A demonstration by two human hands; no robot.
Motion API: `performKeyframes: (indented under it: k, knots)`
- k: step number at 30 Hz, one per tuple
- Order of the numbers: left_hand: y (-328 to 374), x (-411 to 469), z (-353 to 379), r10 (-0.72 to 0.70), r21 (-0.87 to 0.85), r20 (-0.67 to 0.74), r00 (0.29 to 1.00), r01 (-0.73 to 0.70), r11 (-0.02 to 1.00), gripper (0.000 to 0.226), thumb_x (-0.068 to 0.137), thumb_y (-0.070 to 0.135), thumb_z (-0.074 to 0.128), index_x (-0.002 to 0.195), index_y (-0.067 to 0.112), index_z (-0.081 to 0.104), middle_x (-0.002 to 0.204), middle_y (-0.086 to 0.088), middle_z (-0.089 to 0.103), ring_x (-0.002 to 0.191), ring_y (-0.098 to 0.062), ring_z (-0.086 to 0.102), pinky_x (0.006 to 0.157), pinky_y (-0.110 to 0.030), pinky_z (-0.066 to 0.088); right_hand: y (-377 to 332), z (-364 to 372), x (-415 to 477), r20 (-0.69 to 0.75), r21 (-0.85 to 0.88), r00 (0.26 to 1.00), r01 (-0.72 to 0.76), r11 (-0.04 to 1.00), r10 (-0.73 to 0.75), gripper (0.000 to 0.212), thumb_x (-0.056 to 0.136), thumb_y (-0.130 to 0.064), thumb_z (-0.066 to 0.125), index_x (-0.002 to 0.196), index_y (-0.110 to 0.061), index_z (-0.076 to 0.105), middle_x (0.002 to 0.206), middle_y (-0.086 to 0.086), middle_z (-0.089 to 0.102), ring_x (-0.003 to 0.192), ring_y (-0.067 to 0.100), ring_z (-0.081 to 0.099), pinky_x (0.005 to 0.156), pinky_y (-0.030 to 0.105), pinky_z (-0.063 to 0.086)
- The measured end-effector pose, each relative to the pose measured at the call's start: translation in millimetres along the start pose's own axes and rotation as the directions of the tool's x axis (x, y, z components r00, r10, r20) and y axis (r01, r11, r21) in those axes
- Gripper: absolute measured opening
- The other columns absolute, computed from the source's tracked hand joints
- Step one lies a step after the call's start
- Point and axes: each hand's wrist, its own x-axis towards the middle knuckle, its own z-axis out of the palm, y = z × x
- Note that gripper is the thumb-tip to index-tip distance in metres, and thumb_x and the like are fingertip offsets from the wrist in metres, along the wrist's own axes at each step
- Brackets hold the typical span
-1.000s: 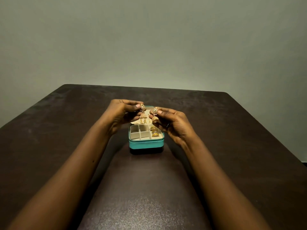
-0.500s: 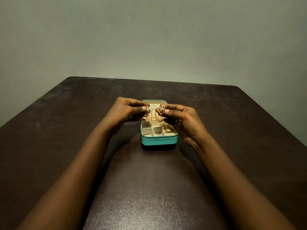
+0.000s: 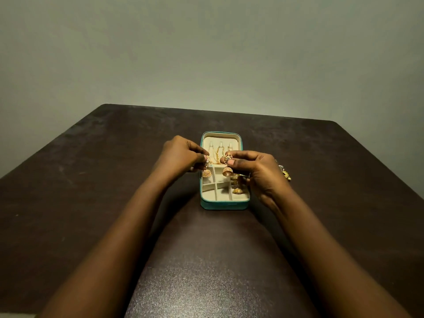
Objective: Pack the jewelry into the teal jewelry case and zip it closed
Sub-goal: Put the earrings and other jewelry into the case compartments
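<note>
The teal jewelry case lies open in the middle of the dark table, lid leaning back, cream compartments showing. My left hand pinches a gold bell-shaped earring that hangs over the case's left rear compartment. My right hand pinches the matching earring above the case's middle. More gold earrings lie in the right-hand compartments. A thin gold chain hangs inside the lid.
A small gold piece of jewelry lies on the table just right of my right hand. The dark table ends at a plain grey wall behind the case.
Both hands have lowered the pair of earrings closer to the case's compartments. The view has tilted down, so the case sits lower in the frame.
</note>
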Motion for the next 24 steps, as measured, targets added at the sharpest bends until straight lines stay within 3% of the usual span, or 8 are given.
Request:
performKeyframes:
  k: [6, 11, 16, 24]
  knots:
    - [-5.2, -0.8, 9.0, 0.000, 0.176, -0.025, 1.000, 0.004, 0.984, 0.014, 0.084, 0.008, 0.066, 0.096, 0.011, 0.074, 0.087, -0.007, 0.073, 0.074, -0.013, 0.068, 0.069, -0.028, 0.058, -3.1, 1.3, -1.7, -0.040, 0.036, 0.998, -0.053, 0.998, 0.054, 0.018, 0.079, 0.014, 0.057, 0.096, 0.009, 0.062, 0.062, 0.008, 0.069, 0.045, 0.009, 0.064, 0.039, 0.015, 0.045]
    - [-6.7, -0.5, 15.1, 0.037, 0.334, -0.040, 0.999, -0.022, 0.942, 0.015, 0.082, 0.017, 0.070, 0.096, 0.014, 0.075, 0.090, -0.004, 0.073, 0.082, -0.014, 0.066, 0.081, -0.036, 0.057, -3.1, 1.5, -2.6, -0.025, 0.019, 0.997, -0.069, 0.997, 0.069, 0.019, 0.080, 0.013, 0.057, 0.098, 0.008, 0.061, 0.076, 0.012, 0.067, 0.049, 0.009, 0.065, 0.045, 0.017, 0.051]
    - [-9.3, -0.9, 20.3, 0.015, 0.336, -0.038, 0.999, -0.001, 0.942, 0.011, 0.079, 0.020, 0.073, 0.089, 0.016, 0.076, 0.078, -0.001, 0.074, 0.069, -0.008, 0.067, 0.081, -0.034, 0.057, -2.9, 0.1, -1.3, -0.027, 0.015, 0.997, -0.073, 0.997, 0.073, 0.019, 0.080, 0.012, 0.057, 0.098, 0.007, 0.062, 0.078, 0.013, 0.068, 0.052, 0.011, 0.065, 0.047, 0.018, 0.053]
    - [-9.2, -4.6, 22.0, 0.081, 0.327, -0.129, 0.988, -0.035, 0.945, 0.020, 0.074, 0.031, 0.078, 0.087, 0.016, 0.075, 0.089, -0.001, 0.072, 0.085, -0.012, 0.062, 0.076, -0.029, 0.052, -1.4, -1.6, -0.1, -0.029, -0.020, 0.997, -0.073, 0.997, 0.073, 0.016, 0.079, 0.011, 0.060, 0.090, 0.002, 0.066, 0.070, 0.007, 0.071, 0.055, 0.010, 0.067, 0.048, 0.018, 0.053]
